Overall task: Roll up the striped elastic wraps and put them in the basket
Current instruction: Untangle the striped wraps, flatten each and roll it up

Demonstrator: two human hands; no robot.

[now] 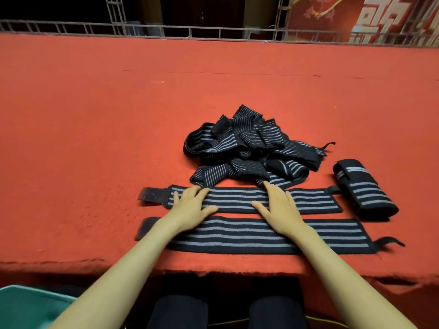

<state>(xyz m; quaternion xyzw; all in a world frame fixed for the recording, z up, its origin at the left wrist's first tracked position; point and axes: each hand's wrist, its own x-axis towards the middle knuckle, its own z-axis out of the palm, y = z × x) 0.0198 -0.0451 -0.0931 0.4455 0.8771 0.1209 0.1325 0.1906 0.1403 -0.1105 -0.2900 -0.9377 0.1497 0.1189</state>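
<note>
Head view: left hand (191, 205) and right hand (279, 205), fingers spread, press flat wrap (311, 201) just before the tangled pile (251, 148).

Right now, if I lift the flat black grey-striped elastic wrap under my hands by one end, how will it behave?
Probably floppy: the tangled pile of similar wraps crumples and twists freely. The flat striped wrap looks thin, so likely light. It may drag rather than slide on the fuzzy red cloth.
</note>
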